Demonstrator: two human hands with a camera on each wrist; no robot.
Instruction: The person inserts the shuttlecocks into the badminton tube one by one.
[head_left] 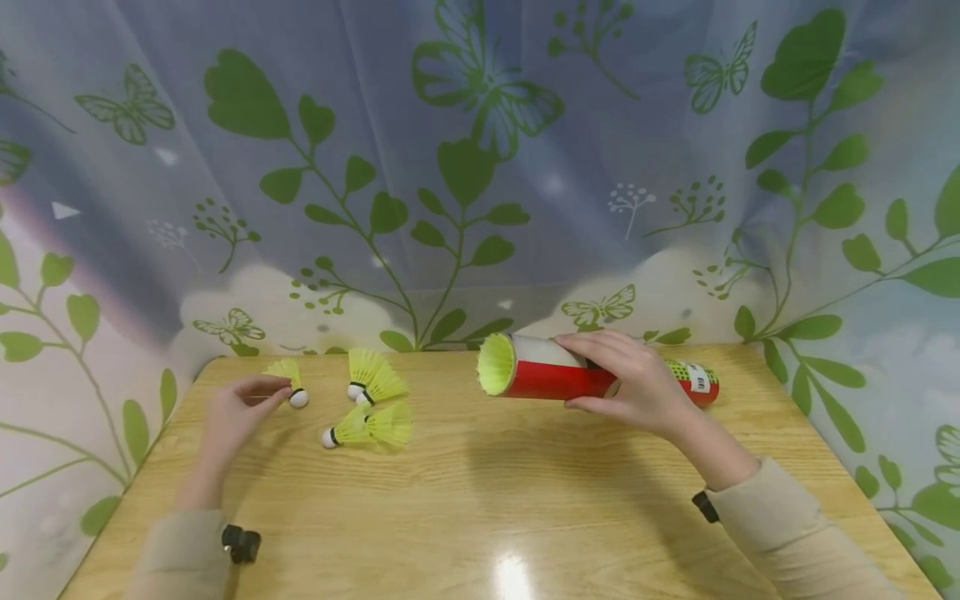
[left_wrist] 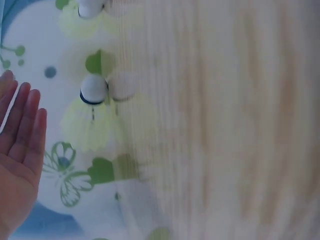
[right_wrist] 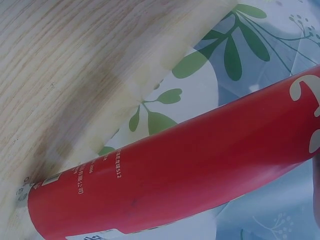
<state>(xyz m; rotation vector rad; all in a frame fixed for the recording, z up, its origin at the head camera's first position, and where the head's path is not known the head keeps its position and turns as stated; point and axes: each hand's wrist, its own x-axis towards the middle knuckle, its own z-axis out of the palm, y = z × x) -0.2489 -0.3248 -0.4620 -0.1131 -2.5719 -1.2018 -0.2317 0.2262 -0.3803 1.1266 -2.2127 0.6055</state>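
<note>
My left hand (head_left: 236, 417) is beside a yellow shuttlecock (head_left: 298, 398) with a white cork at the table's left. In the left wrist view the fingers look straight, apart from a shuttlecock (left_wrist: 94, 90). My right hand (head_left: 637, 379) grips a red and white shuttlecock tube (head_left: 555, 379) round its middle. The tube lies nearly level; its left mouth is filled by a yellow shuttlecock skirt (head_left: 495, 365). In the right wrist view the tube's red side (right_wrist: 170, 175) crosses the frame, its lower-left end close to the table; contact cannot be told.
More yellow shuttlecocks lie between the hands: a back pair (head_left: 378, 375) and a front pair (head_left: 386, 423), partly overlapping. The wooden table (head_left: 420, 517) ends at the back against a leaf-patterned curtain (head_left: 480, 250).
</note>
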